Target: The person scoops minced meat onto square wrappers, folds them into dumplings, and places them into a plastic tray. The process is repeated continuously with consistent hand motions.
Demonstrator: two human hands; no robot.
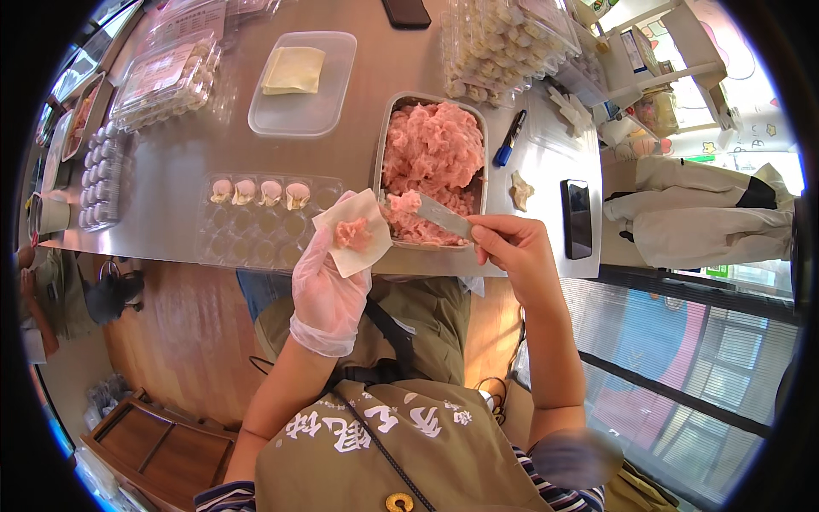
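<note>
My left hand (327, 281), in a clear plastic glove, holds a square dough wrapper (377, 240) with a dab of minced meat (352, 234) on it. In my bare right hand (512, 249) is a flat metal spatula (441, 215); its tip carries some meat at the near end of a metal tray (483, 192) heaped with pink minced meat (435, 144). Left of the wrapper lies a clear plastic tray with round wells (256, 246), several filled wontons (244, 191) in its far row. A stack of square wrappers (293, 70) rests on a translucent plastic lid (269, 115) beyond.
Stacked clear boxes of wontons stand at back left (166, 83) and back right (505, 45). Right of the meat tray lie a blue marker (510, 137), a scrap of dough (521, 191) and a smartphone (577, 219). Another phone (407, 13) is at the back. A wooden chair (160, 441) stands lower left.
</note>
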